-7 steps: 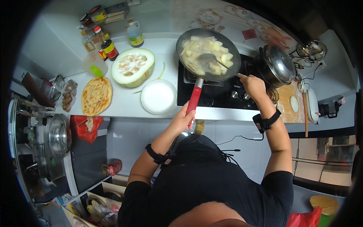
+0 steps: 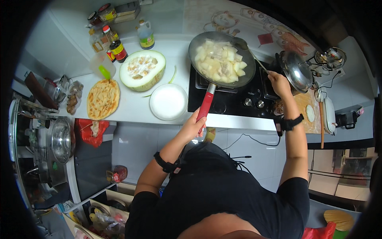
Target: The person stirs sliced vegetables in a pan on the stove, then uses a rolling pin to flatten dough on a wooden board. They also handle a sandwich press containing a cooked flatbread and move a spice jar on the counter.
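A dark wok (image 2: 247, 73) sits on the black gas stove, full of pale, wet-looking cut pieces (image 2: 219, 59), possibly winter melon. My left hand (image 2: 194, 128) is closed around its red handle (image 2: 206, 105). In my right hand (image 2: 280, 84) is the thin handle of a spatula (image 2: 242, 45), whose dark head sits at the wok's far right rim, off the food. Left of the stove are a round white dish (image 2: 168, 102) and a large halved winter melon (image 2: 142, 71) with seeds showing, cut side up.
A lidded pot (image 2: 294, 71) stands close right of the wok. Beyond it lies a wooden board (image 2: 304, 105) with a dough round and a rolling pin (image 2: 321, 127). Left on the counter are a browned flatbread (image 2: 103, 99), sauce bottles (image 2: 117, 51) and a blue-green jug (image 2: 146, 36).
My right hand has moved right, drawing the spatula head out of the food to the wok's far right rim. My left hand keeps its grip on the wok handle.
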